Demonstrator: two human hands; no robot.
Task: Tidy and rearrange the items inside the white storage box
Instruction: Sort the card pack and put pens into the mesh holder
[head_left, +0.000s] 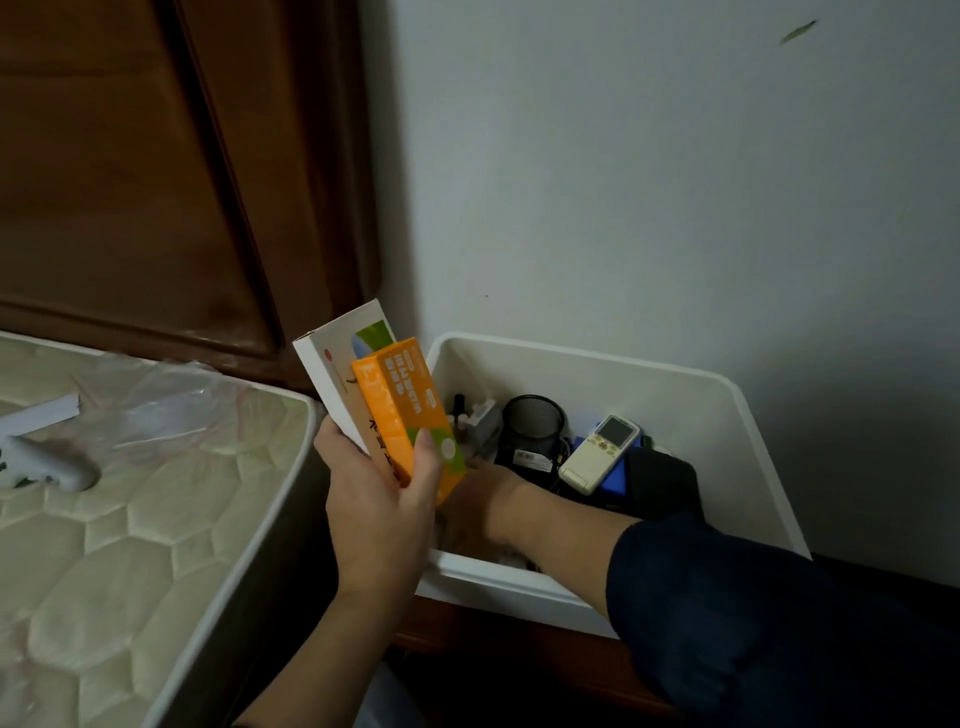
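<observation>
Your left hand (382, 512) has its grip closed on two cartons at once: an orange carton (410, 410) in front and a white carton (337, 371) behind it, thumb pressed across the orange face and the fingers wrapped behind. You hold them upright and lifted just outside the left wall of the white storage box (587, 358), which I take as a way of keeping them clear so the floor of the box is free to sort.

Your right hand (480, 506) reaches down over the near rim into the box, at its near left corner. The cartons and your left hand hide most of it, so I cannot tell whether that grip is open or closed on anything. The dark sleeve (727, 597) crosses the front rim and covers part of the contents.

Inside, a black mesh cup (532, 423) stands upright toward the back, a white remote control (600, 454) lies tilted just beside it on something blue (618, 480), and a dark bundle (660, 480) sits against the remote. Small pieces to the left of the cup are too cluttered to name. The remote looks likely to slide if its neighbours are shifted.

The box stands on a dark wooden surface (493, 639) in a corner, against a pale wall (649, 182). To your left is a quilted mattress (130, 545) with clear plastic wrap (166, 410) and a white object (47, 462) on it, and a brown headboard (130, 182) behind.
</observation>
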